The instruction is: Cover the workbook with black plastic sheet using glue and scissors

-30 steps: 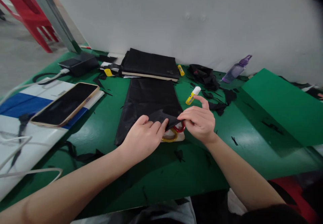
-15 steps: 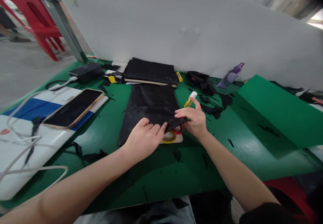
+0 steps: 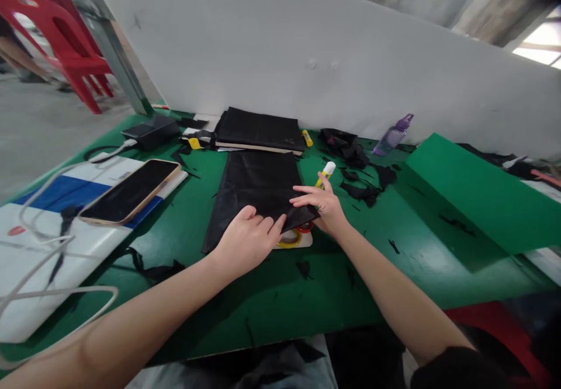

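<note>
Over to the left, a phone (image 3: 131, 193) rests on a white-and-blue packet (image 3: 96, 237), a black box (image 3: 154, 132) beyond it. A purple-capped bottle (image 3: 391, 138) sits near the pale partition (image 3: 245, 50), left of a green board (image 3: 477, 193); a red chair (image 3: 65, 41) stands farther off.

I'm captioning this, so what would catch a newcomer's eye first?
Probably the left hand and right hand on the black sheet near the picture's middle. Next, perhaps, the yellow ring and red ring showing at its near edge. The large green panel at the right may stand out too.
</note>
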Demonstrator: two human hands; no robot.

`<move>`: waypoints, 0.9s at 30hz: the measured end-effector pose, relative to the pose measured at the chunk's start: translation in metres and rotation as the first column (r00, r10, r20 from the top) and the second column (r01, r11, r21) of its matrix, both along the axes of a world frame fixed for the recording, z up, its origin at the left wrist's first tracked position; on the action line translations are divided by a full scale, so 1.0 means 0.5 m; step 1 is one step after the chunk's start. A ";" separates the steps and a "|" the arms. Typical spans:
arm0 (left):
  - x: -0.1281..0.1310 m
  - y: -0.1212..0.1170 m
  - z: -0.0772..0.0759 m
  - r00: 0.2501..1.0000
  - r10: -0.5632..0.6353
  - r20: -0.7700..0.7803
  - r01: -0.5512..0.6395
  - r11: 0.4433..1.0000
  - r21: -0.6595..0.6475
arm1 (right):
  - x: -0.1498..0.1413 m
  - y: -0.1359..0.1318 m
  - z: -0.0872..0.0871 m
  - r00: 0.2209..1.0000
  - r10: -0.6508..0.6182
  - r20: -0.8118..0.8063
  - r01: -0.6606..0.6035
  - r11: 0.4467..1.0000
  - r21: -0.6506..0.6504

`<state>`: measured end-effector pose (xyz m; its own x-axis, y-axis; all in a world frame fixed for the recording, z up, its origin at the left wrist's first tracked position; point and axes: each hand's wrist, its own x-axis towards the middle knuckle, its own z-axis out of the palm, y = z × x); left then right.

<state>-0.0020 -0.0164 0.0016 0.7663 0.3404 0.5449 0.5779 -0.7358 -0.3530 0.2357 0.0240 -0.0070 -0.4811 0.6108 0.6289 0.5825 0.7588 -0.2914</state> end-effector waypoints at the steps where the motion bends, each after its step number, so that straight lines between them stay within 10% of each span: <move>1: 0.001 0.000 0.000 1.000 0.001 -0.002 -0.001 1.000 -0.001 | 0.003 -0.002 0.011 0.999 0.009 0.052 -0.009 1.000 -0.018; 12: -0.041 -0.036 0.022 0.994 0.074 -0.080 -0.078 0.996 -0.046 | 0.019 -0.017 0.065 0.840 0.094 0.534 -0.052 0.994 -0.094; 27: -0.189 -0.038 -0.012 0.963 0.209 -0.172 -0.241 0.951 -0.193 | 0.016 -0.028 0.074 0.786 0.014 0.618 -0.025 1.000 0.009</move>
